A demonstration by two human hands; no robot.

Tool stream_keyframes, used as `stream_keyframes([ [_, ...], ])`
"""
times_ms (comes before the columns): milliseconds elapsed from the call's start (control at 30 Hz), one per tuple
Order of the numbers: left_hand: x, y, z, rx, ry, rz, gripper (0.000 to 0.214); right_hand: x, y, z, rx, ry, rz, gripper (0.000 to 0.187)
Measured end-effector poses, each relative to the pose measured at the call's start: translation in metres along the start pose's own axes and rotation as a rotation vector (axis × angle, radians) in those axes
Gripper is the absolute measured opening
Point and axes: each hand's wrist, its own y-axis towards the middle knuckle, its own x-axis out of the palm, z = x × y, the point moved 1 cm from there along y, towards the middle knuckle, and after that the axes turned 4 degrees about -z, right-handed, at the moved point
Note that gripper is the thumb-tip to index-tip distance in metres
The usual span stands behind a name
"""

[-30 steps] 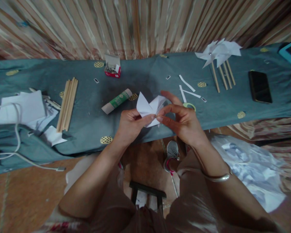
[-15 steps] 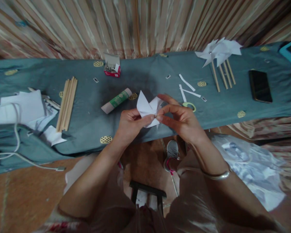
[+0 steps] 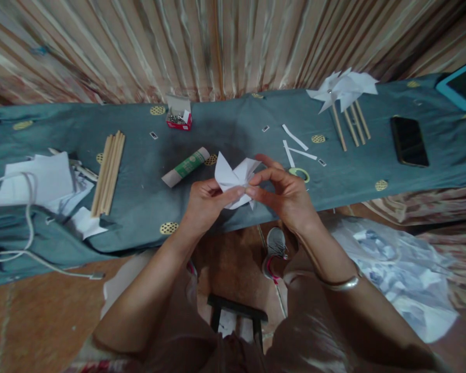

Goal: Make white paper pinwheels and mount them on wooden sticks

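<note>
A folded white paper pinwheel (image 3: 233, 176) is held just above the front edge of a table covered in blue-grey cloth (image 3: 147, 171). My left hand (image 3: 204, 207) pinches it from the left with thumb and fingers closed. My right hand (image 3: 289, 194) pinches its centre from the right, where a small pin seems to sit. A glue stick (image 3: 185, 166) lies just left of the paper. A roll of tape (image 3: 300, 172) sits by my right hand.
A bundle of wooden sticks (image 3: 108, 171), white paper sheets (image 3: 39, 178) and a white cable (image 3: 23, 228) lie at the left. A red box of pins (image 3: 178, 116) stands at the back. Finished pinwheels on sticks (image 3: 344, 98), a phone (image 3: 409, 141) and paper strips (image 3: 295, 145) are right.
The hands and paper pinwheel shifted slightly left and down in the picture as the head moved. The grip on the paper is unchanged.
</note>
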Motion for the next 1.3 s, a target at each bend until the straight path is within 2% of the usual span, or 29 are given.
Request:
stream_keyframes([
  [67, -0.001, 0.000, 0.001, -0.007, -0.002, 0.003, 0.026, 0.003, 0.000, 0.004, 0.007, -0.018, 0.086, 0.034],
  [133, -0.001, 0.001, 0.001, -0.012, -0.012, 0.001, 0.028, 0.005, 0.000, 0.008, 0.025, 0.000, 0.153, 0.059],
  [200, -0.001, 0.001, 0.002, -0.016, -0.031, -0.008, 0.030, 0.007, 0.002, 0.012, 0.043, 0.071, 0.157, 0.081],
  [267, -0.001, 0.001, 0.001, -0.014, -0.052, -0.026, 0.031, 0.009, 0.003, 0.013, 0.071, 0.193, 0.095, 0.091],
  [400, 0.000, 0.001, 0.000, -0.028, -0.076, -0.054, 0.034, 0.010, 0.004, 0.004, 0.219, 0.434, -0.026, 0.087],
  [567, 0.001, 0.001, -0.002, -0.049, -0.101, -0.071, 0.036, 0.011, 0.004, -0.007, 0.299, 0.564, -0.020, 0.082],
  [800, 0.002, 0.002, -0.002, -0.010, -0.074, -0.064, 0.035, 0.013, 0.005, -0.008, 0.306, 0.581, -0.008, 0.080],
  [1033, 0.001, 0.002, -0.003, 0.008, -0.038, -0.020, 0.029, 0.015, 0.003, -0.006, 0.342, 0.593, 0.066, 0.079],
  [1300, 0.002, 0.002, -0.002, -0.001, -0.085, 0.003, 0.030, 0.017, 0.003, -0.010, 0.368, 0.628, 0.078, 0.077],
])
